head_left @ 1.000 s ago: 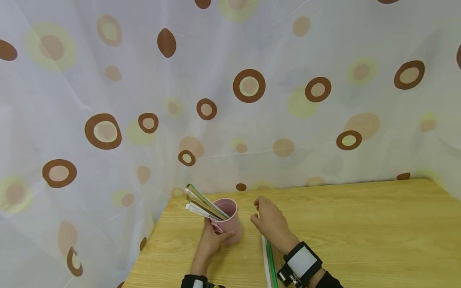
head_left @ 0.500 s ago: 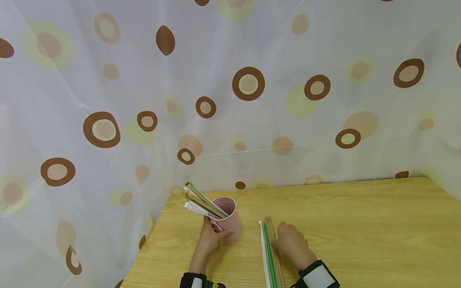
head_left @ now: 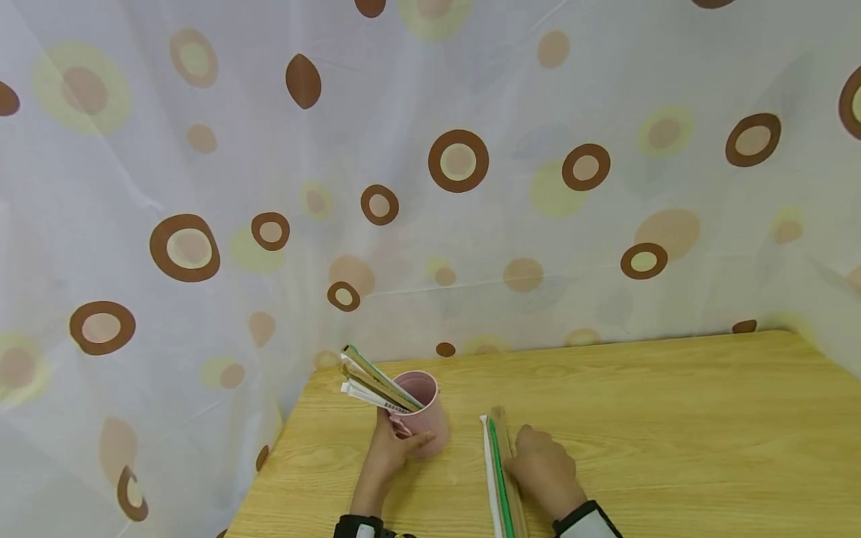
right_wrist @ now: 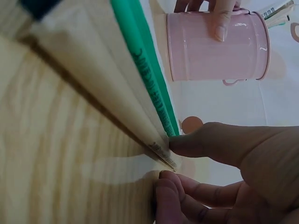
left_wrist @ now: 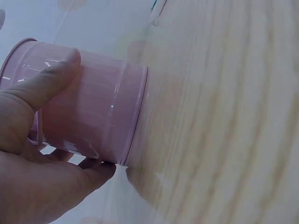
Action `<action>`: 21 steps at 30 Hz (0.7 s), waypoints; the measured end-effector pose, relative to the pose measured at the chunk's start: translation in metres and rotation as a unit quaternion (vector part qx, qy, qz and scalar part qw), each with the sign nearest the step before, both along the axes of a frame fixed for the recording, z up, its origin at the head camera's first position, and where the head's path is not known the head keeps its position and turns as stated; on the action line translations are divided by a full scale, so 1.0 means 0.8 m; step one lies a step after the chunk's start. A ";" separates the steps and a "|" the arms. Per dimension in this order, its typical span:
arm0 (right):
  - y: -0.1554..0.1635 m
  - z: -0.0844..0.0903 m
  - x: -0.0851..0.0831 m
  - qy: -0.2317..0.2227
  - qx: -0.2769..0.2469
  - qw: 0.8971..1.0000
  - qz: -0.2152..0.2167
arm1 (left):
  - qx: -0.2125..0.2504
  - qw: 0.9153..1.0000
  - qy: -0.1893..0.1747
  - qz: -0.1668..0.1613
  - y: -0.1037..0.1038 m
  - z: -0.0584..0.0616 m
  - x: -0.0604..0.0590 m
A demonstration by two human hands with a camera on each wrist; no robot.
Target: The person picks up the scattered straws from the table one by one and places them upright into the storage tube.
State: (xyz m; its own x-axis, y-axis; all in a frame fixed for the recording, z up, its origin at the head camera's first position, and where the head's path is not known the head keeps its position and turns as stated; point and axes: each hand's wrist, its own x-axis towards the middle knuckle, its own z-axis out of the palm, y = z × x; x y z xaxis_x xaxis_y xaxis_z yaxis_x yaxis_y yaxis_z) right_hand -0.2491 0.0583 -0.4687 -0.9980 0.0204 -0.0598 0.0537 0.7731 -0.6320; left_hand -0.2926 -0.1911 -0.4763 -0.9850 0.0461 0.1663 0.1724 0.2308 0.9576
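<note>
Your left hand (head_left: 389, 452) grips the pink cup (head_left: 432, 418); the brown stick (head_left: 514, 502) — pointing away from you — lies just left of your nearer right hand (head_left: 545, 471), whose hold I can't tell.

The table (head_left: 673, 433) has a yellow-brown wood-grain surface, a rounded far right corner, and a left edge that runs diagonally toward the near side. A pale backdrop sheet (head_left: 403, 82) rises behind the rear edge and continues along the left and right sides, with soft folds and a faint, nearly horizontal crease low on its rear face. Its print consists of brown rings (head_left: 434, 161) with pale centres, solid brown spots (head_left: 303, 81), tan discs (head_left: 523, 275), and yellow circles (head_left: 84, 54) with tan centres.
</note>
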 end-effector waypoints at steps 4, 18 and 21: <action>-0.006 0.000 0.000 -0.003 0.011 1.000 0.000 | -0.009 1.000 -0.004 0.000 -0.001 0.000 0.000; -0.007 -0.004 -0.001 0.018 -0.019 1.000 -0.005 | -0.005 1.000 0.003 -0.001 0.000 0.002 0.000; -0.003 -0.006 -0.003 0.035 -0.028 0.999 0.000 | -0.001 1.000 -0.001 -0.003 0.000 0.001 -0.001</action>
State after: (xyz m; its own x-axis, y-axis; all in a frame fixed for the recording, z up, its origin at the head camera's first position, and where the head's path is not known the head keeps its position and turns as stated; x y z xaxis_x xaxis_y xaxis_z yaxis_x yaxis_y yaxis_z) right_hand -0.2516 0.0558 -0.4734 -0.9998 0.0184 0.0084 0.0078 0.7361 -0.6769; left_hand -0.2937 -0.1910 -0.4758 -0.9852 0.0519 0.1635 0.1711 0.2324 0.9574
